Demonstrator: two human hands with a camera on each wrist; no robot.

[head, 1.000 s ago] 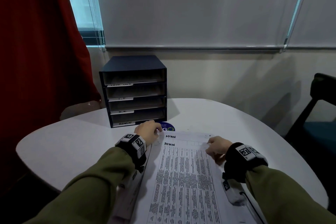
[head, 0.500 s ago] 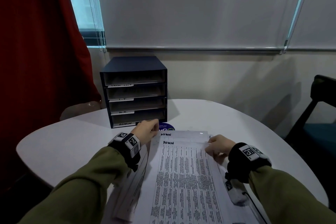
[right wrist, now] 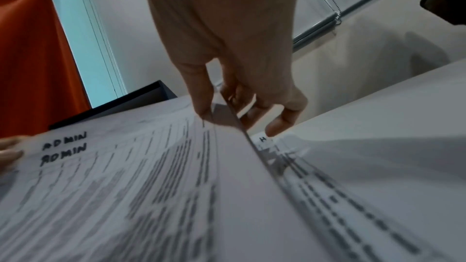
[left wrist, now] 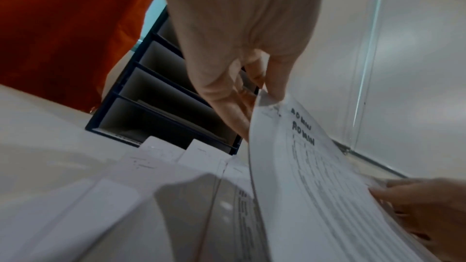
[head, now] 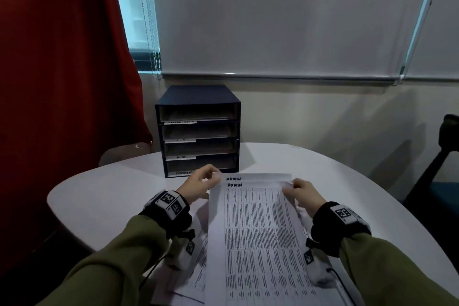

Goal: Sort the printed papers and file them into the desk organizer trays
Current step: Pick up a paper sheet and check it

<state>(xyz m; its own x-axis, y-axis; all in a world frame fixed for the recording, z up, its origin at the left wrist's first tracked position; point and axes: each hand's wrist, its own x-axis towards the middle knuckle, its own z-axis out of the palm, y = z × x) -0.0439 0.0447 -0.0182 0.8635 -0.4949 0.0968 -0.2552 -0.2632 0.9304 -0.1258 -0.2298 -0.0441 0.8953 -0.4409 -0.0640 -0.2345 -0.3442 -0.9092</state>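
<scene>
- Two sheets marked ADMIN [head: 253, 231] are held together above the table [head: 104, 196], one offset slightly behind the other so that both handwritten headings show.
- Left hand [head: 198, 185]: thumb and fingers pinch the far left corner of the sheets; in the left wrist view the fingers [left wrist: 227, 105] curl round the paper edge.
- Right hand [head: 301, 195]: pinches the far right corner; in the right wrist view one finger lies on top of the sheets and the others curl beneath the edge.
- Position relative to the desk organizer [head: 198, 129]: the held sheets sit directly in front of it and slightly to its right, with their far short edge near the bottom tray, labelled ADMIN [head: 201, 165].
- Long axis: the sheets run lengthwise from the person toward the organizer, so the leading short edge already faces the tray mouths.
- Key relation: the ADMIN tray lies ahead of both sets of fingers and a little left of the paper's centreline. The left hand is nearer to the organizer.
- Judgement: the next move likely calls for a small leftward shift, lowering the leading edge to the bottom opening, then a forward slide.
- Risk: the offset sheets may catch on the tray lip unless squared first.
- Other papers [left wrist: 156, 154] lie on the table in front of the organizer, beneath the held sheets.
</scene>
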